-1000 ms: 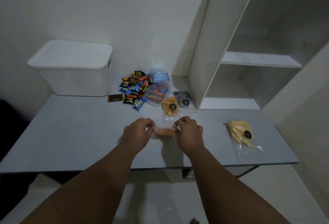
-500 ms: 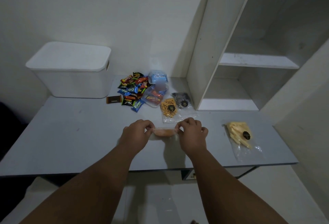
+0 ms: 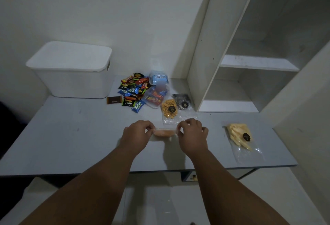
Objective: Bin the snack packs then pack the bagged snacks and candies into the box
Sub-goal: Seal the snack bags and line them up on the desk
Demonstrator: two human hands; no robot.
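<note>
Snack bag (image 3: 164,132), clear with orange pieces inside, sits between our two hands at the front middle of the table (image 3: 71,144). It seems held just off the surface, though we cannot be sure. Left hand (image 3: 136,133) pinches its left end and right hand (image 3: 192,135) pinches its right end, with the fingers curled and clamped on the plastic on both sides. We judge the step as closing or straightening this bag before packing: keep the top edge taut between both pinches, run the seal end to end, press air out gently, don't crush the pieces. Counts: one bag in hand and three more stickered bags lying down. These are puff bag (image 3: 169,110) just beyond the hands, dark-disc bag (image 3: 182,101) touching it by the shelf unit (image 3: 205,46), and yellow-stick bag (image 3: 240,135) off right, well apart. One zip bag of candies (image 3: 155,97), one blue-lidded tub (image 3: 159,78), one loose candy pile (image 3: 132,90) too dense to count, one brown bar (image 3: 114,100) beside it. One white box (image 3: 71,74), lid on, at back left; it needs opening before anything goes in.
</note>
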